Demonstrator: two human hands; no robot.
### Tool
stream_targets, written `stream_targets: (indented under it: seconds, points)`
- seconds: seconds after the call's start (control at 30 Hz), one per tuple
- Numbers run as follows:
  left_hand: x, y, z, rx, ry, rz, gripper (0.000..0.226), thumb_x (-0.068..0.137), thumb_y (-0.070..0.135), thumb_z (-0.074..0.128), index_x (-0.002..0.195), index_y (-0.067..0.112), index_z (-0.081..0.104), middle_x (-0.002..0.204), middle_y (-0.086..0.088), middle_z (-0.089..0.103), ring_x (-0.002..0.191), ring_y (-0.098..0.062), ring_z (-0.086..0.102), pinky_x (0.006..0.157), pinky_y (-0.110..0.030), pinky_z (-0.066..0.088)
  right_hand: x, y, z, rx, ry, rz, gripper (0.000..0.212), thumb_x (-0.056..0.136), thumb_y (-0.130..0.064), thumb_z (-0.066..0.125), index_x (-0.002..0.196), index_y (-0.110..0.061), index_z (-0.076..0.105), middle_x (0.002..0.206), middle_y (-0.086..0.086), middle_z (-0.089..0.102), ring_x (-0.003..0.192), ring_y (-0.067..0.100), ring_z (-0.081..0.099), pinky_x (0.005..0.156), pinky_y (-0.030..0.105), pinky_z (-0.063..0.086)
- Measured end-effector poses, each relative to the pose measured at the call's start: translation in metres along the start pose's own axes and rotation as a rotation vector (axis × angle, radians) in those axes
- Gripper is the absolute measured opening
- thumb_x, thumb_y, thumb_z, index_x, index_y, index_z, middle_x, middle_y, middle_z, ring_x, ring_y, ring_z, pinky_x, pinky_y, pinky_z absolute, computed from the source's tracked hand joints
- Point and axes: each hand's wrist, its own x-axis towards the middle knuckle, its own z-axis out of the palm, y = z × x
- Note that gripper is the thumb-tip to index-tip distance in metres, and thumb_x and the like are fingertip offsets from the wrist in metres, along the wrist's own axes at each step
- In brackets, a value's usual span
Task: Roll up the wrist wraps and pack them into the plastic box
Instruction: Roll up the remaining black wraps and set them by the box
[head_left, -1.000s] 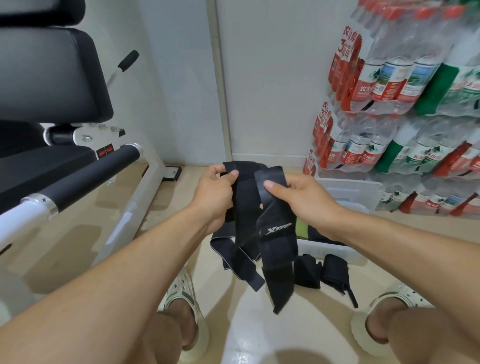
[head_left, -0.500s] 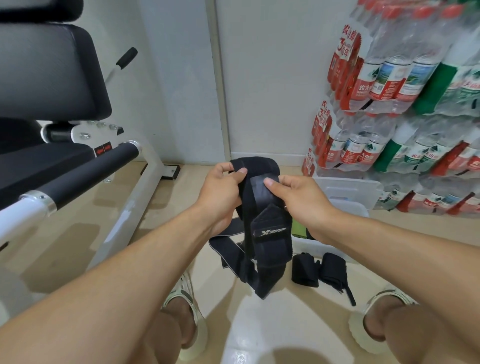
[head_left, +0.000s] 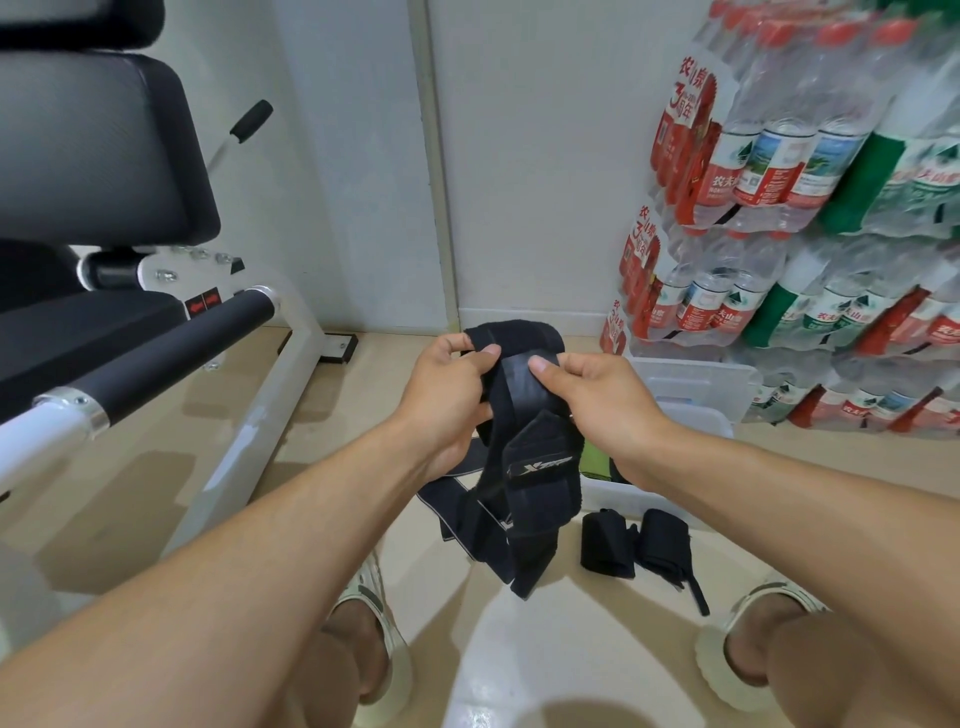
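Since the earlier frames, both hands have drawn closer together at frame centre and the hanging tail of the black wrist wrap (head_left: 524, 467) has shortened, its lower part now folded up so that the logo patch sits higher. Left hand (head_left: 447, 395): fingers curled round the wrap's upper left edge, thumb pressed on top. Right hand (head_left: 597, 395): thumb and curled fingers pinching the upper right edge; the two thumbs lie just apart on the same band. The wrap is held in the air above the floor, its loose loops hanging below the hands.

Lower right of centre: two rolled wrist wraps (head_left: 634, 545) lying side by side on the floor, just in front of the plastic box (head_left: 696, 384) (translucent white, partly hidden behind the right forearm).

Surface: glossy beige floor tiles (head_left: 571, 649) with strong reflections. Room: pale walls (head_left: 519, 156); a gym machine (head_left: 130, 322) with black pads and white frame at left; shrink-wrapped packs of bottled water (head_left: 805, 208) stacked at right. Both feet in pale sandals (head_left: 384, 639) at the bottom edge.
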Motion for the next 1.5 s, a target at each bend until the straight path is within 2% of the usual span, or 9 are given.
stream_targets:
  seconds: [0.2,0.53,0.67,0.83,1.0,1.13,1.37,1.43,1.5]
  points:
    - [-0.005,-0.002,0.001,0.006,-0.031,0.027,0.035,0.088,-0.006,0.071,0.111,0.007,0.049,0.097,-0.014,0.077,0.078,-0.024,0.076,0.065,-0.036,0.063,0.0,0.0,-0.004,0.062,-0.018,0.04,0.032,0.103,-0.035,0.06,0.1,-0.009,0.077,0.095,0.013,0.079,0.092,0.029,0.076,0.091,0.045,0.061]
    - [-0.003,-0.004,0.006,0.025,0.014,0.037,0.031,0.089,0.0,0.073,0.109,0.009,0.05,0.099,-0.018,0.077,0.078,-0.03,0.076,0.066,-0.038,0.062,0.003,-0.009,-0.014,-0.03,0.154,0.063,0.036,0.083,-0.044,0.082,0.101,-0.015,0.069,0.094,-0.001,0.073,0.085,0.009,0.069,0.066,0.019,0.048]
    - [-0.002,-0.003,0.004,0.066,-0.007,0.045,0.03,0.091,0.001,0.071,0.11,0.011,0.051,0.102,-0.018,0.076,0.082,-0.031,0.075,0.075,-0.046,0.061,0.006,-0.008,-0.023,0.023,0.013,0.082,0.025,0.09,-0.037,0.075,0.095,-0.013,0.074,0.081,-0.013,0.075,0.065,-0.008,0.067,0.052,0.002,0.043]
    - [-0.002,-0.003,0.004,0.106,-0.02,0.065,0.028,0.092,0.0,0.07,0.111,0.011,0.053,0.098,-0.013,0.078,0.081,-0.027,0.075,0.073,-0.041,0.062,0.007,-0.006,-0.025,0.051,-0.018,0.033,0.014,0.094,-0.029,0.072,0.085,-0.019,0.074,0.078,-0.01,0.076,0.069,-0.004,0.068,0.061,0.006,0.048]
    - [-0.003,-0.005,0.011,0.083,-0.004,0.099,0.027,0.093,0.0,0.068,0.115,0.01,0.055,0.1,-0.012,0.078,0.086,-0.026,0.076,0.067,-0.033,0.059,0.011,-0.01,-0.028,0.053,0.025,0.007,0.009,0.093,-0.026,0.074,0.094,-0.018,0.077,0.094,-0.003,0.08,0.097,0.013,0.073,0.092,0.026,0.052]
    - [-0.006,0.004,0.005,0.005,-0.068,-0.004,0.037,0.091,0.014,0.072,0.126,0.005,0.062,0.104,-0.008,0.078,0.084,-0.016,0.075,0.069,-0.028,0.059,0.004,-0.012,-0.031,-0.052,-0.139,-0.016,0.015,0.093,-0.025,0.073,0.105,-0.019,0.078,0.101,-0.007,0.079,0.1,0.005,0.073,0.087,0.017,0.049]
    - [0.0,0.013,-0.012,0.078,-0.019,-0.016,0.041,0.091,0.02,0.074,0.129,0.01,0.064,0.109,-0.004,0.077,0.087,-0.012,0.075,0.066,-0.024,0.058,-0.002,0.001,-0.028,-0.309,-0.319,-0.051,0.014,0.091,-0.022,0.077,0.077,-0.019,0.078,0.074,-0.014,0.073,0.068,-0.001,0.065,0.065,0.007,0.045]
    - [0.0,0.014,-0.013,0.125,-0.037,-0.012,0.035,0.093,0.02,0.071,0.127,0.011,0.066,0.105,-0.002,0.078,0.082,-0.01,0.074,0.064,-0.021,0.056,0.0,-0.002,-0.034,-0.418,-0.435,0.002,0.007,0.092,-0.016,0.075,0.09,-0.02,0.08,0.086,-0.014,0.077,0.081,-0.002,0.068,0.077,0.008,0.049]
    - [-0.001,0.017,-0.013,0.146,-0.066,0.001,0.031,0.094,0.018,0.069,0.125,0.013,0.067,0.103,-0.002,0.077,0.083,-0.011,0.072,0.066,-0.021,0.054,0.005,-0.002,-0.044,-0.568,-0.444,0.058,0.025,0.094,-0.005,0.069,0.107,-0.025,0.077,0.105,-0.011,0.077,0.101,0.002,0.069,0.087,0.013,0.05]
